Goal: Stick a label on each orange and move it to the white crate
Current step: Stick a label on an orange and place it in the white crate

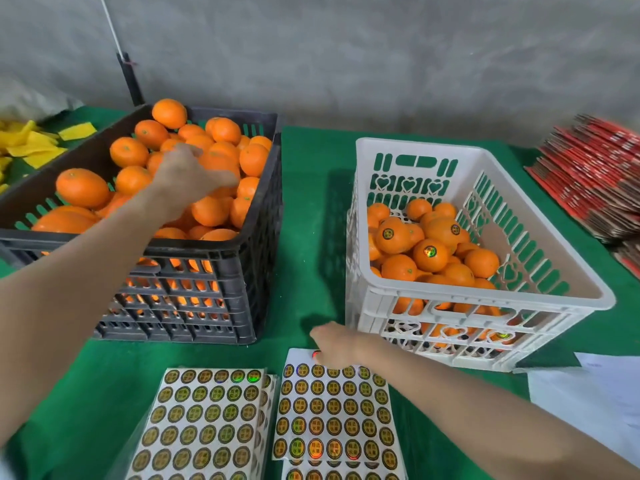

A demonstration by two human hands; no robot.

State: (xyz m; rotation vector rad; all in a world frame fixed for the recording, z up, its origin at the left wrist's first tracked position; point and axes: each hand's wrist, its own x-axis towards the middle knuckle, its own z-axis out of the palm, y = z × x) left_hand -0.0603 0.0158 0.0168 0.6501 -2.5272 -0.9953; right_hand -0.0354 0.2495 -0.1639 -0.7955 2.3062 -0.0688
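Note:
The black crate (221, 251) at left is piled with unlabelled oranges (82, 187). My left hand (187, 176) reaches into it palm down, blurred, its fingers spread over the oranges near the middle; whether it grips one is hidden. The white crate (485, 303) at right holds several oranges, some bearing round gold labels (430, 251). My right hand (334, 344) rests on the top edge of the right-hand label sheet (332, 414), with its fingertips pinched on a label (315, 355) there.
A second stack of label sheets (204, 420) lies left of the first on the green tablecloth (308, 237). Yellow paper scraps (31, 143) sit at far left, stacked red cartons (595, 181) at far right, white paper (588, 389) at near right.

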